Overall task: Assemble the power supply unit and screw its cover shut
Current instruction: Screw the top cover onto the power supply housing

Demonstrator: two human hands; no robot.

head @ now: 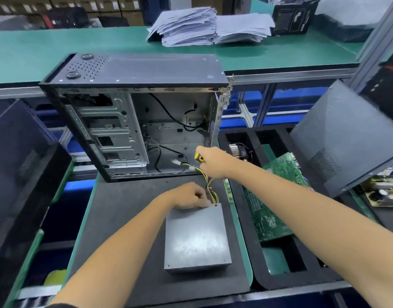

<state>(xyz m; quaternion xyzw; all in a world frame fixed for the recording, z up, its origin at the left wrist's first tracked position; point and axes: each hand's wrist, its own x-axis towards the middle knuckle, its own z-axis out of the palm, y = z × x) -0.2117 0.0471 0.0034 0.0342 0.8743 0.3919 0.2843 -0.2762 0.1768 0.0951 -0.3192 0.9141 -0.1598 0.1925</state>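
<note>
Power supply unit (196,240), a closed grey metal box, lies flat on the dark mat (124,218) of the desk, near the viewer and just right of centre. A bundle of yellow and black wires (210,187) leaves its far right corner and runs toward the open computer case (133,114), which stands upright at the far edge of the mat with its side panel off. Left hand (190,196) rests at the far edge of the unit beside a screw (215,205) in the corner of the cover, its fingers curled and pinched together at the wire exit; what they pinch cannot be told. Right hand (213,162), farther off and above the wires, grips a screwdriver with a yellow and black handle (199,157). To the right, a black foam tray (253,221) holds a green circuit board (273,201) and a cooler fan (240,150). A dark side panel (346,138) leans at far right. Stacks of paper (186,26) lie on the green bench (57,52) behind.
</note>
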